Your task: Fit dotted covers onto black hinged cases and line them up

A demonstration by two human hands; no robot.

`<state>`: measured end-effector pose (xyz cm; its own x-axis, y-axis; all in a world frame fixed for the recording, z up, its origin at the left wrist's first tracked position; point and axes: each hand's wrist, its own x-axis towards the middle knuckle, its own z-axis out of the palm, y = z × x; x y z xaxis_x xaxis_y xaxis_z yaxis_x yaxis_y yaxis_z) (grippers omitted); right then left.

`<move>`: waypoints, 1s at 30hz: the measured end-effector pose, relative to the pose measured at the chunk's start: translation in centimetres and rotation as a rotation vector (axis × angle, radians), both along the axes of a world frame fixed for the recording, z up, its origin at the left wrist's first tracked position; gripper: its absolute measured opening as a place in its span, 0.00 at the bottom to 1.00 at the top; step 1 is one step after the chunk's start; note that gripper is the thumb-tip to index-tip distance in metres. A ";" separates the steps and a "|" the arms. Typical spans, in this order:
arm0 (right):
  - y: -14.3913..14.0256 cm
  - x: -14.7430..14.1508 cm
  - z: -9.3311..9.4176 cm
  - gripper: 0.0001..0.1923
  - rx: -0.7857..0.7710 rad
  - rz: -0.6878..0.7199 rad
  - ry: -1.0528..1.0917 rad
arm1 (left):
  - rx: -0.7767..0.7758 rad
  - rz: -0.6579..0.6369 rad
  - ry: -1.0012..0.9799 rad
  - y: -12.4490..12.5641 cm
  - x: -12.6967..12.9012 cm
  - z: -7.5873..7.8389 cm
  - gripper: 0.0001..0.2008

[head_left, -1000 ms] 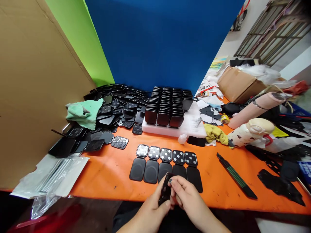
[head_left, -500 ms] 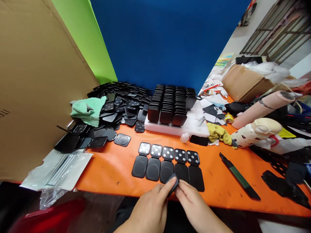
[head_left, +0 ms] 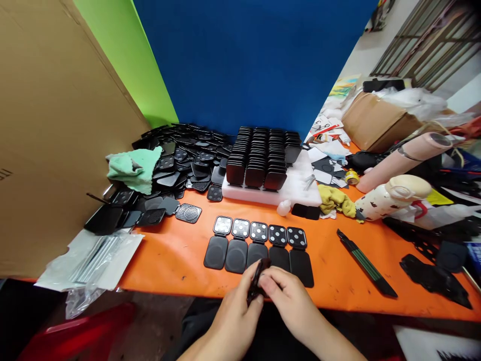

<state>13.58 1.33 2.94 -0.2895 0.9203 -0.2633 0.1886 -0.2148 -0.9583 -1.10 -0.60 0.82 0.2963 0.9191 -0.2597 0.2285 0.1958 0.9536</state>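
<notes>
A small assembly workshop is shown. An orange worktop (head_left: 169,260) is crowded with a heap of loose black plastic parts (head_left: 184,160) toward its back left corner, finished pieces racked on a white foam block (head_left: 300,193) mid-back, and cardboard boxes (head_left: 372,123), rolls and scraps along the right edge.

Matt black plastic cases (head_left: 259,245) lie on a smooth orange tabletop (head_left: 173,260); soft green cloth (head_left: 133,168) at left, brown cardboard (head_left: 56,130) behind.

Both hands (head_left: 263,306) and forearms bare, no sleeves or gloves
</notes>
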 end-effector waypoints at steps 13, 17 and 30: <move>0.2 1.1 1.9 0.14 0.129 0.131 -0.296 | 0.326 -0.253 0.442 -0.5 -1.2 0.4 0.34; -0.4 1.1 1.3 0.14 0.063 0.137 -0.262 | 0.348 -0.371 0.626 -1.0 -1.4 0.5 0.37; -0.9 -0.3 -1.0 0.22 -0.227 -0.039 0.247 | 0.029 0.114 -0.085 -0.2 0.2 0.1 0.13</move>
<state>13.31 0.42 1.96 -0.3355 0.8577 -0.3895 -0.0557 -0.4308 -0.9007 -0.94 -0.78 0.91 0.2092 0.9549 -0.2106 0.1245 0.1876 0.9743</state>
